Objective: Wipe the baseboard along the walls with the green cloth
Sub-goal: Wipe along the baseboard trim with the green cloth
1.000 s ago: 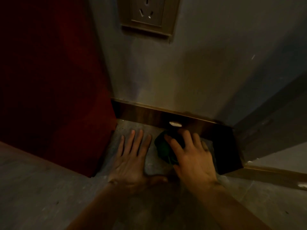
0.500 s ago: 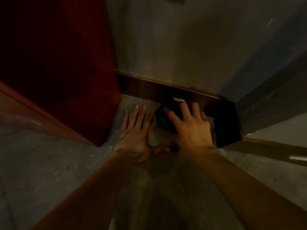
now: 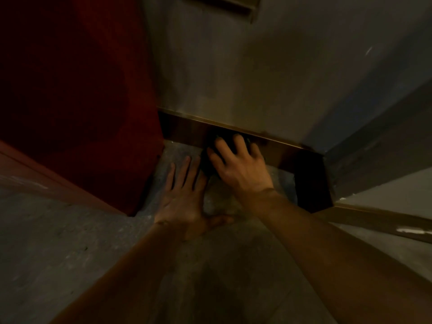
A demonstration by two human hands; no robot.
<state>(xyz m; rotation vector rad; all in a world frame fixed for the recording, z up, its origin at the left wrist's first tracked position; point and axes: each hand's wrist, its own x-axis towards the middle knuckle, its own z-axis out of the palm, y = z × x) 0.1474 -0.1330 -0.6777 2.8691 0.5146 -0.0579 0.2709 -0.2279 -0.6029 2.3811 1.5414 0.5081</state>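
Observation:
The scene is dim. My right hand [image 3: 238, 164] grips the bunched dark green cloth [image 3: 207, 163] and presses it against the dark wooden baseboard [image 3: 184, 129] at the foot of the grey wall. Most of the cloth is hidden under my fingers. My left hand [image 3: 184, 197] lies flat on the floor just left of the cloth, fingers spread, holding nothing. The baseboard runs right to a wall corner [image 3: 313, 150] and continues along the right wall [image 3: 378, 220].
A dark red panel or door [image 3: 77, 108] stands close on the left, boxing in a narrow nook. A wall socket plate [image 3: 224, 5] sits high on the wall. The speckled grey floor [image 3: 70, 253] spreads toward me.
My right hand has pushed the cloth from the floor up against the baseboard. The left hand stays planted on the floor. The view has tilted down and come closer.

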